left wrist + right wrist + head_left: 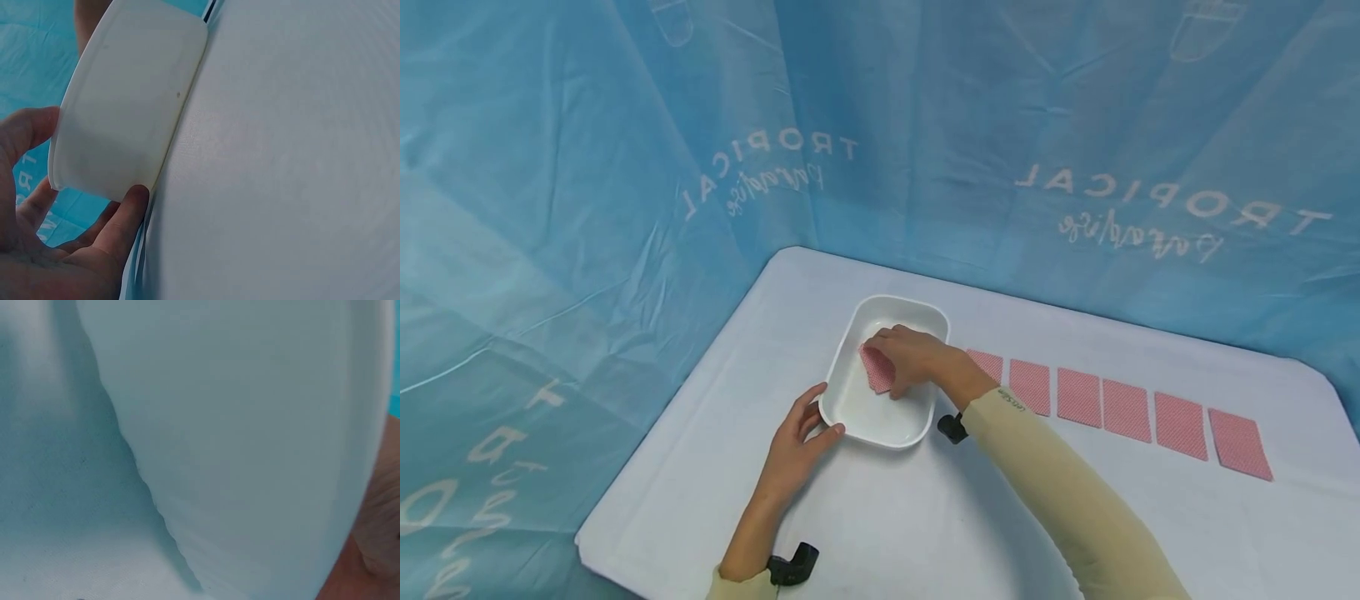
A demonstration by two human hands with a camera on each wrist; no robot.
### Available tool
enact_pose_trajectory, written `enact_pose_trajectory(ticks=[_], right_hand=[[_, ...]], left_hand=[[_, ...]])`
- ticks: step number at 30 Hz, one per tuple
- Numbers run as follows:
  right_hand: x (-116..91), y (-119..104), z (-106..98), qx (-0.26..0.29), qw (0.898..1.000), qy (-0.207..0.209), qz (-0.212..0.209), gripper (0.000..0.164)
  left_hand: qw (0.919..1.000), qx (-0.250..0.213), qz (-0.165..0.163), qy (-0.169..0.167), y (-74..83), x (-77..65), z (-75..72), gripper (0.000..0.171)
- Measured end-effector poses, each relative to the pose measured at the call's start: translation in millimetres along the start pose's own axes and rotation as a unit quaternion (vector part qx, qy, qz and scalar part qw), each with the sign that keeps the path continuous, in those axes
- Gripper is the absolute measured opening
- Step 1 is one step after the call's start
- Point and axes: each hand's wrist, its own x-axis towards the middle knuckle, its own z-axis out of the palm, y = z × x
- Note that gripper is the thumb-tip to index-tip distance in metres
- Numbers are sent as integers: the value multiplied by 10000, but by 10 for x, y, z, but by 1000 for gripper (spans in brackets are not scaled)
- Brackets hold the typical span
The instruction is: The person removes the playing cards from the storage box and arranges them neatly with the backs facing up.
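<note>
A white plastic basin (880, 425) with rounded corners stands on the table. My left hand (793, 450) grips its near left corner; in the left wrist view the thumb lies at the rim and a fingertip touches low on the outer wall (125, 112). Inside the basin, my right hand (913, 357) pinches a red-and-white patterned playing card (876, 371), which is bent into a curve. The basin's outer wall (250, 437) fills most of the right wrist view, so the fingers and the card are hidden there.
Several matching cards (1078, 397) lie face down in a row to the basin's right, the nearest partly behind my right forearm. The white-covered table (880, 525) meets blue printed curtains (925, 167) at the back and left.
</note>
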Motion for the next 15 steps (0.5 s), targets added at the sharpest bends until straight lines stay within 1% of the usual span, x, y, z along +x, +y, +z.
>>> enact_pose_trajectory(ticks=[4, 9, 10, 12, 15], right_hand=[[-3, 9, -2, 2, 10000, 49, -14, 88], [-6, 8, 10, 1, 9997, 204, -164, 88], [-7, 5, 11, -12, 9995, 239, -196, 87], [-10, -3, 10, -46, 9993, 302, -223, 88], [-19, -22, 2, -74, 9991, 337, -234, 89]], left_hand=[[9999, 25, -125, -1, 56, -13, 10, 63], [9998, 58, -203, -54, 251, -72, 14, 63], [9997, 51, -218, -59, 269, -76, 15, 63], [9997, 22, -226, -51, 252, -70, 14, 64], [9997, 46, -251, 17, 138, -38, 17, 64]])
